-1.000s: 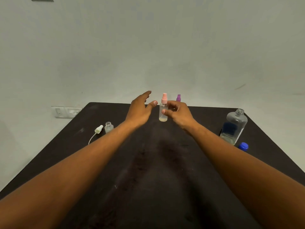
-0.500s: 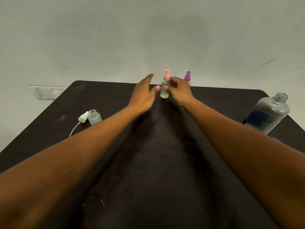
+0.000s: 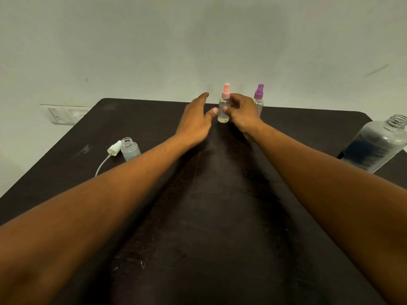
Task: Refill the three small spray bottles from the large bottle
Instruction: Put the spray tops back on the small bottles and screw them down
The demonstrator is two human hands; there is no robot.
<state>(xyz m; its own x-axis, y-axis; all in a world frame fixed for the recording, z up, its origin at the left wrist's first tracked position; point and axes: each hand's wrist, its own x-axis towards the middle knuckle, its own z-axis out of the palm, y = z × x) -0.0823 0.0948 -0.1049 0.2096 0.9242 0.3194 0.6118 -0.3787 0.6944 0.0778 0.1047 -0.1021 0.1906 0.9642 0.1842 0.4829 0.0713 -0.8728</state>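
Pink-capped bottle gripped at the far edge — second refill is being started.

Nearest, on the left of the table (image 3: 66, 172), the small open bottle (image 3: 130, 149) is seen uncapped, its white sprayer (image 3: 114, 148) lying beside it. Since a second ago the right hand (image 3: 242, 113) has stayed curled round the upright pink-capped bottle (image 3: 224, 106) — nozzle up, long axis vertical — while the left hand (image 3: 196, 119), fingers straight, has closed in just beside it. The large bottle (image 3: 376, 146) stands uncapped at right.

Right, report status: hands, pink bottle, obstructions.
Right hand grips pink-capped bottle, cap on. Left hand open beside it. Purple-capped bottle stands close behind right hand.
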